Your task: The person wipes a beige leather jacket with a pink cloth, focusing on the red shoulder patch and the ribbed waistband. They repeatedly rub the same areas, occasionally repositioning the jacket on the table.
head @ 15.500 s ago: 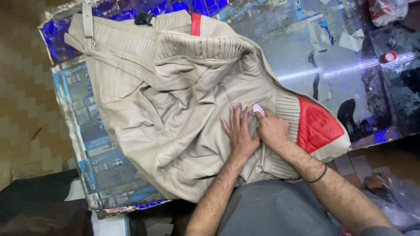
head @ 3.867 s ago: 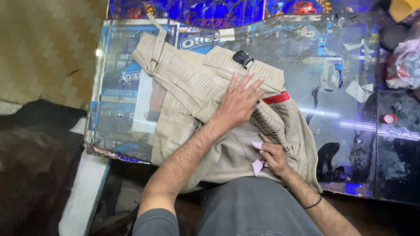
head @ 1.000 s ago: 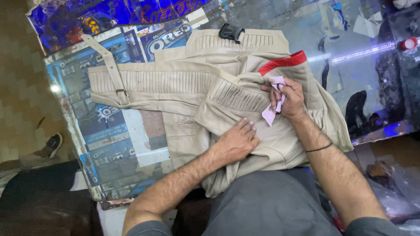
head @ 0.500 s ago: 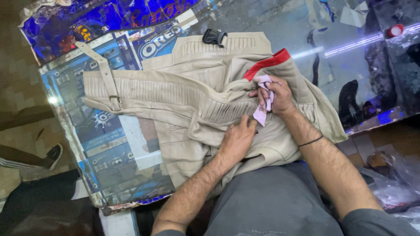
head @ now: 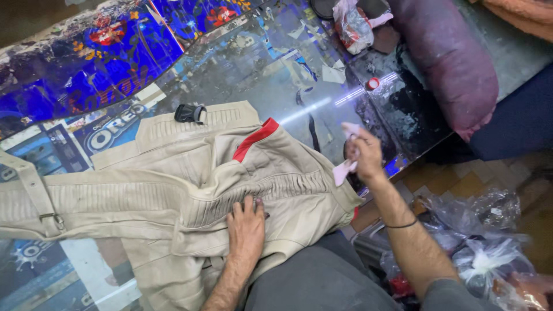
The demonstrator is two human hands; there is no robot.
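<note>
One maroon cushion (head: pixel 455 63) beyond right hand (head: pixel 363 152), plastic bags (head: pixel 484 253) near

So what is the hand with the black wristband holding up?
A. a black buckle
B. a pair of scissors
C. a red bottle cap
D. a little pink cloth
D: the right hand, lifted off the beige jacket and over the glass table, pinches a small pink cloth that hangs below the fingers, while the left hand lies flat on the jacket.
</note>
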